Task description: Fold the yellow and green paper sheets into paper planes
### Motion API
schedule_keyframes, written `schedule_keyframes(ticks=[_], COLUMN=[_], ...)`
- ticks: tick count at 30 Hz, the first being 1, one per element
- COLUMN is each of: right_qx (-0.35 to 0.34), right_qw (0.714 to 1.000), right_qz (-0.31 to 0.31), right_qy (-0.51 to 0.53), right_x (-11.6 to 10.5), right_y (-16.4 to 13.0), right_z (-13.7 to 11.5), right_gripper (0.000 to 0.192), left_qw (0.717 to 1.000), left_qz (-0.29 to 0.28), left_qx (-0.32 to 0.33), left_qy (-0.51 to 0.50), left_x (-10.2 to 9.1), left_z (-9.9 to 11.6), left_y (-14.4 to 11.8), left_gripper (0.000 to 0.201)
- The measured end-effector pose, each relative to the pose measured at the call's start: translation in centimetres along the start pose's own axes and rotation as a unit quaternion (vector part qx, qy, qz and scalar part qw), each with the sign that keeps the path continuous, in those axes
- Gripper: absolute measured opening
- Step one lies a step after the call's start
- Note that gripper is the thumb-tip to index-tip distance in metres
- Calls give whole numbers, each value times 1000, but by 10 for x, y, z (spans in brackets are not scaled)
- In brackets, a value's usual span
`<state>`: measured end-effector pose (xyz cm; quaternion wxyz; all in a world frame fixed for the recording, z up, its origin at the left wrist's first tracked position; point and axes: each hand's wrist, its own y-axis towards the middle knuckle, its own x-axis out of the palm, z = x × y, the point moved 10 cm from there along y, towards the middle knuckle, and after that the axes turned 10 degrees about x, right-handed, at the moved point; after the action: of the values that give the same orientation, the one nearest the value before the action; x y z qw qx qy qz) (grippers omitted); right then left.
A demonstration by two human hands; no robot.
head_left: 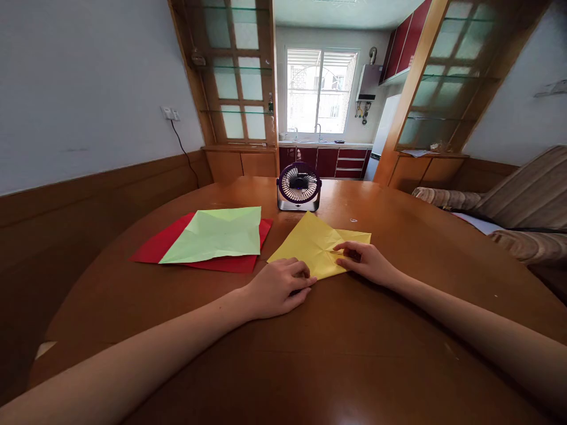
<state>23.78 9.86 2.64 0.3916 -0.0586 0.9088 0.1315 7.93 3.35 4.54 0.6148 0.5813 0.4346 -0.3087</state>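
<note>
A creased yellow paper sheet (315, 241) lies on the round wooden table (336, 354), partly folded. My left hand (279, 287) rests on the table at the sheet's near left corner, fingers curled with fingertips touching the paper's edge. My right hand (367, 262) presses on the sheet's near right part, fingers pinching a fold. To the left, a light green sheet (217, 235) lies on top of a red sheet (155, 247).
A small dark desk fan (299, 187) stands at the table's far side, just behind the yellow paper. A wood-panelled wall runs along the left. A striped sofa (518, 203) sits to the right. A kitchen with a window lies beyond.
</note>
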Motion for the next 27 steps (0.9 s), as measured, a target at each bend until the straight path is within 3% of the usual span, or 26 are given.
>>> schedule_keyframes(ticks=[12, 27], right_qx=[-53, -49], right_qw=[998, 997], right_qz=[-14, -15], right_qy=[-30, -56], right_x=[2, 6], right_y=[-6, -2], right_z=[-13, -10], right_gripper=[36, 34], left_qw=[997, 995], left_qz=[-22, -5], left_qx=[-12, 9], left_qy=[-75, -99], left_x=[3, 2], left_z=[-8, -2], left_y=[-1, 1], left_gripper=[27, 35])
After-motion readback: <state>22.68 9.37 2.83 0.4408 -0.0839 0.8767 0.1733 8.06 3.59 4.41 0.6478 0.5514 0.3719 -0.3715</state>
